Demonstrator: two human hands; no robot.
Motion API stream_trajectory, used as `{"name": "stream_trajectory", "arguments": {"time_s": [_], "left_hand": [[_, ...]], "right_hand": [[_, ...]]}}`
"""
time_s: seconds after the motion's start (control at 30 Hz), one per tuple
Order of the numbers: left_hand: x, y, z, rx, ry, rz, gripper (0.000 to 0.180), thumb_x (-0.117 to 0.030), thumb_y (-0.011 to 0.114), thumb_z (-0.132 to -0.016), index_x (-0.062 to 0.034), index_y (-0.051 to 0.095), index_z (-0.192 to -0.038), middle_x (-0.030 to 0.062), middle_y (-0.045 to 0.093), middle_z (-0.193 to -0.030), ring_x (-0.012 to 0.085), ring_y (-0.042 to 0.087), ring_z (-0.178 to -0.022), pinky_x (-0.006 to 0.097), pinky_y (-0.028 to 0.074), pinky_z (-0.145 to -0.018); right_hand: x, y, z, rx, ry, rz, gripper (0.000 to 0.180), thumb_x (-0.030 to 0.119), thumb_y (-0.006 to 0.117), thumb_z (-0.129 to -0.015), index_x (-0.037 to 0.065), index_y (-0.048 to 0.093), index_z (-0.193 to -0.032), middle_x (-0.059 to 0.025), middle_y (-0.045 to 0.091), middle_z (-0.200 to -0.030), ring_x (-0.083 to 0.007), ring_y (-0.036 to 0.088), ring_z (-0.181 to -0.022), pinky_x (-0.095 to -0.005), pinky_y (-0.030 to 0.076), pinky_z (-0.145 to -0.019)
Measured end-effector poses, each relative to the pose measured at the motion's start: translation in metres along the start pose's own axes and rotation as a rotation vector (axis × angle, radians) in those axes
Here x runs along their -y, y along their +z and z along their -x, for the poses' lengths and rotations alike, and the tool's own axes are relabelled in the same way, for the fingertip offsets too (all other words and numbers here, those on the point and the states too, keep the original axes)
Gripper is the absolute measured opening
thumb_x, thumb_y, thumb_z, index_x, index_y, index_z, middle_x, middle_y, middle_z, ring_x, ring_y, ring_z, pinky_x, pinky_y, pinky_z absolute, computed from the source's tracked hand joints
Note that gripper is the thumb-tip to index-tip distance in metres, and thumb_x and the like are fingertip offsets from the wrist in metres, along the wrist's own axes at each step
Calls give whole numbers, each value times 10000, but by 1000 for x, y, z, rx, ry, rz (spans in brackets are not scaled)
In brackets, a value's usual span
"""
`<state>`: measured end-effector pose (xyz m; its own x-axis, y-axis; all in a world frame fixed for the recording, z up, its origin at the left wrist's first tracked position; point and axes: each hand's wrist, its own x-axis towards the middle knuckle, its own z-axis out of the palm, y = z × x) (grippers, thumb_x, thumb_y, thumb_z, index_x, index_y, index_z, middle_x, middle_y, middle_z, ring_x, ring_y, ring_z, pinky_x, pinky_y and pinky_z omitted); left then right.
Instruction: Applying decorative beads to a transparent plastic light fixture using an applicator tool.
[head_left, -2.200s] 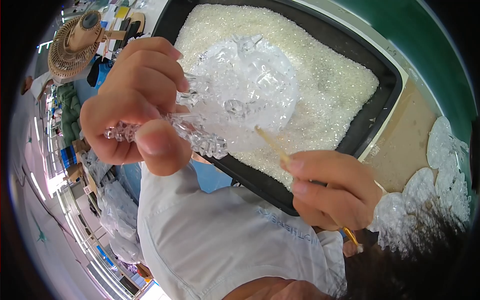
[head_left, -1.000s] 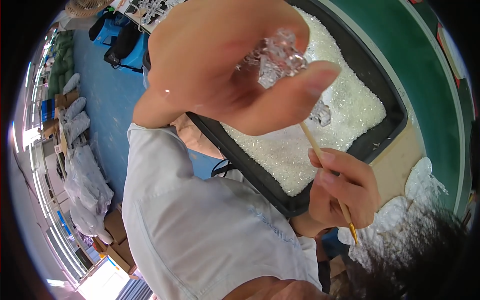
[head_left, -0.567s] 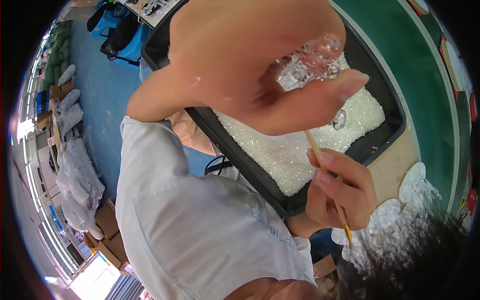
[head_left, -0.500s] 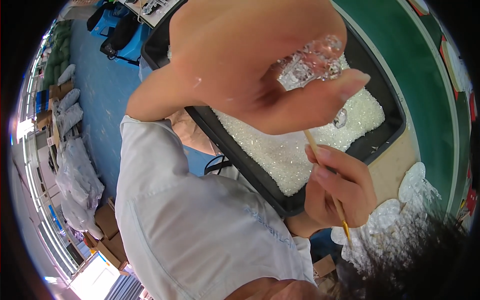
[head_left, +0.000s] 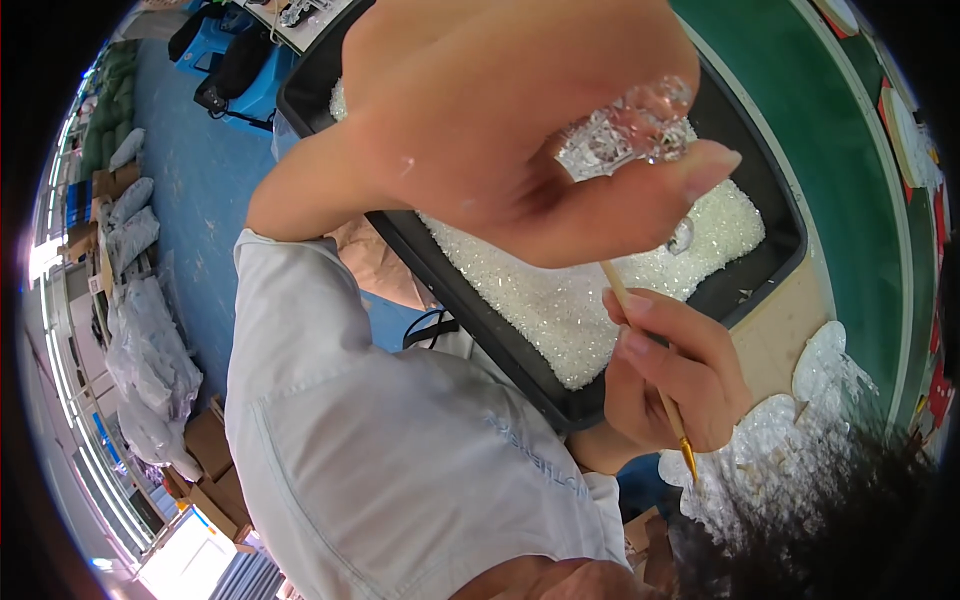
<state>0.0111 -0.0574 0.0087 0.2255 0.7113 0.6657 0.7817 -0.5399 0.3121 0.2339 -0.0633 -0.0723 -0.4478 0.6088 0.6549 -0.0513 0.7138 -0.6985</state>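
Head view: my left hand (head_left: 520,130) is raised close to the lens, above the black tray (head_left: 775,215), with thumb and fingers closed in a pinch on a clear crystal ornament (head_left: 625,135) that glitters just over the tray's far half. The tray is filled with small clear beads (head_left: 570,320), a white heap spread across its floor. My right hand (head_left: 675,375) sits at the tray's near edge, fingers pressed together around a thin wooden stick (head_left: 650,370); its upper end points up toward the ornament, its yellow lower end pokes out below my palm, outside the tray.
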Motion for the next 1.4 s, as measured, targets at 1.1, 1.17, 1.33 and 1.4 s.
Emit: {"name": "stream_trajectory", "arguments": {"time_s": [1.1, 1.17, 1.33, 1.4], "left_hand": [[0, -16, -16, 210, 142, -183, 216, -75, 801, -709, 7, 615, -782, 33, 542, -563, 124, 454, -432, 244, 322, -436], [7, -22, -15, 283, 117, -93, 209, -78, 795, -726, 6, 612, -778, 28, 544, -567, 121, 457, -431, 246, 325, -434], [1, 15, -1, -185, 12, 82, 213, -102, 799, -737, -11, 609, -771, 30, 537, -571, 137, 458, -443, 254, 332, -433], [4, 14, 1, -193, 31, 79, 221, -121, 802, -744, -17, 609, -770, 33, 535, -574, 144, 461, -450, 256, 335, -434]], "right_hand": [[-4, -1, 2, -117, -39, -109, 55, -56, 646, -820, -23, 602, -819, -250, 667, -854, -311, 720, -666, -344, 629, -600], [-3, 0, 1, -66, -3, -33, 51, -49, 648, -829, -23, 604, -822, -250, 660, -862, -314, 721, -672, -341, 631, -612], [-1, -5, -2, -12, -14, -49, 63, -79, 647, -827, -29, 609, -826, -260, 668, -881, -325, 729, -706, -346, 636, -645], [1, -8, -3, 48, -6, -18, 69, -90, 647, -824, -32, 609, -825, -262, 669, -881, -330, 731, -724, -348, 638, -658]]}}
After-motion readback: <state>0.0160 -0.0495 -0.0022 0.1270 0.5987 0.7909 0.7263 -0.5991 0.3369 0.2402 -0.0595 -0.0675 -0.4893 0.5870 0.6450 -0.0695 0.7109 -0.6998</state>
